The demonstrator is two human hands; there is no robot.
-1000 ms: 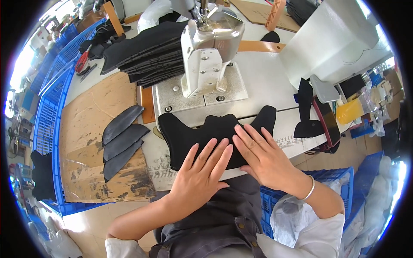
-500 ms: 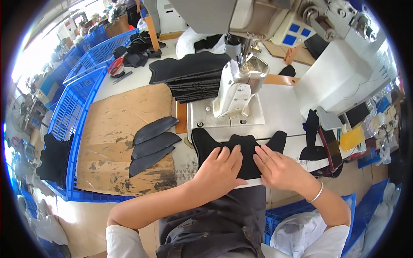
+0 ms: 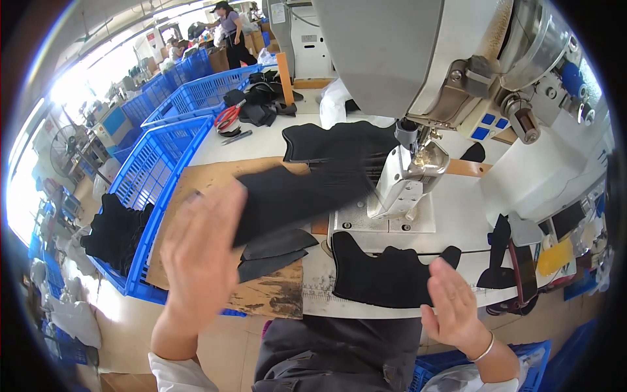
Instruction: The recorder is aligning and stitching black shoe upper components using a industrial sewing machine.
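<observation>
My left hand [image 3: 202,251] is raised over the cardboard and smeared by motion. At its right side a black fabric panel [image 3: 297,199], also blurred, extends toward the stack; the hand appears to grip its left edge, though the thumb is hidden. Another black panel with a wavy upper edge [image 3: 388,277] lies flat on the table in front of the sewing machine [image 3: 401,186]. Beside that panel's right end is my right hand [image 3: 450,304], open and empty, thumb apart from the fingers. Behind the held panel is a stack of black panels [image 3: 326,140], partly covered.
Dark curved pieces [image 3: 274,255] lie on the cardboard sheet [image 3: 274,300]. A blue crate [image 3: 189,140] with black pieces stands left. Red-handled scissors [image 3: 228,116] lie at the back. A narrow black piece [image 3: 498,258] rests at right. Another person [image 3: 232,32] stands far off.
Both hands have left the panel on the table. My left hand has moved up and left, with another panel now beside it; my right hand has shifted right and down. The view has tilted upward.
</observation>
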